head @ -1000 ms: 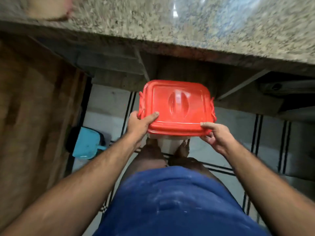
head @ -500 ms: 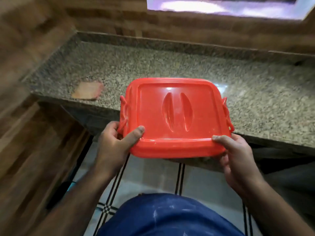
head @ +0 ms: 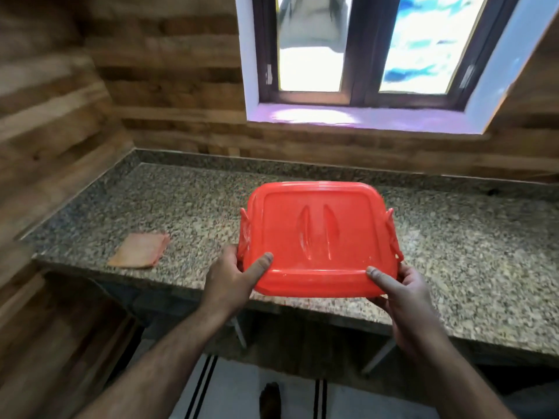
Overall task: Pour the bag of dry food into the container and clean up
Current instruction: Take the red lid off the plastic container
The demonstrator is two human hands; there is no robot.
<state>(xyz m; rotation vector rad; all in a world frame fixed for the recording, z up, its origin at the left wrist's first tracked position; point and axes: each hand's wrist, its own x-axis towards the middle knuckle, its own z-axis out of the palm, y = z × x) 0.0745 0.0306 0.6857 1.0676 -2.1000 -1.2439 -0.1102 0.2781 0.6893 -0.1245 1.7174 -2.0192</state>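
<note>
Now red-lidded container (head: 317,237), hands gripping its near corners, above granite counter (head: 453,252)

A speckled granite counter (head: 453,237) runs across the room, meeting wood-plank walls (head: 75,122) behind and on the left. Above its back edge, a dark-framed window (head: 357,49) with two panes lets in bright daylight, which glares on the pale purple sill (head: 348,116). A folded orange cloth (head: 139,250) lies flat on the stone near the front edge. Below the counter, light floor tiles (head: 242,394) carry dark stripes.
</note>
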